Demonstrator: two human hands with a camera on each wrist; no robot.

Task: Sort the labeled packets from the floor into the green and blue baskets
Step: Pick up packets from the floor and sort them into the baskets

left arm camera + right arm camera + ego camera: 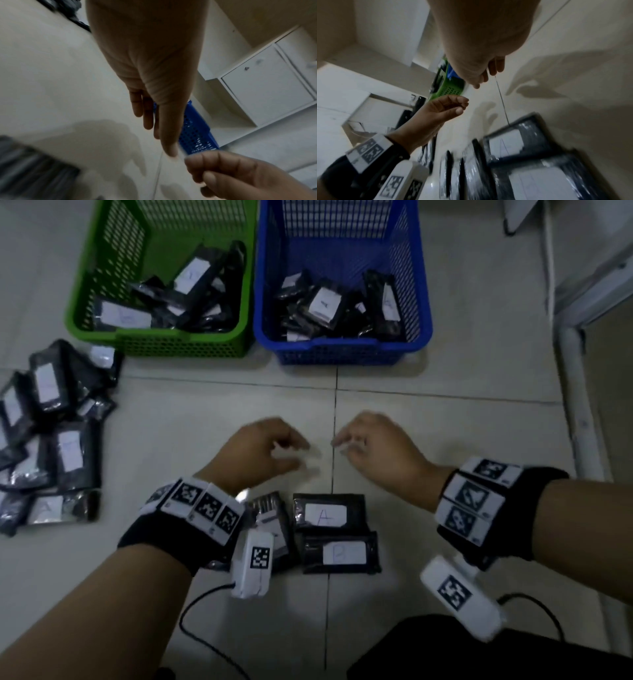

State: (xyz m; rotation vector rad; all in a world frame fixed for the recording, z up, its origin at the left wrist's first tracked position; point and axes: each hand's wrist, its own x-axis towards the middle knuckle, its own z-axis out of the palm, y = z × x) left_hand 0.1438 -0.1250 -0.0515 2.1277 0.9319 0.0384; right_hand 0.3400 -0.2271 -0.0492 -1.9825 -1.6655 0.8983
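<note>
Plain indoor room: tiled floor [428, 433], white cabinet [267, 86].

Both bare forearms reach forward, each wearing a black wristband set with white marker tiles. The left hand [263, 450] and right hand [373, 445] hover close together, fingertips facing and nearly touching, fingers loosely curled and blurred, holding nothing that can be made out.

You wear a black wristband [164, 539] on your left wrist and another [493, 508] on your right, each ringed with white tiles printed with black square codes. A white coded camera block [253, 563] hangs under each, trailing a black cable [191, 611].
</note>
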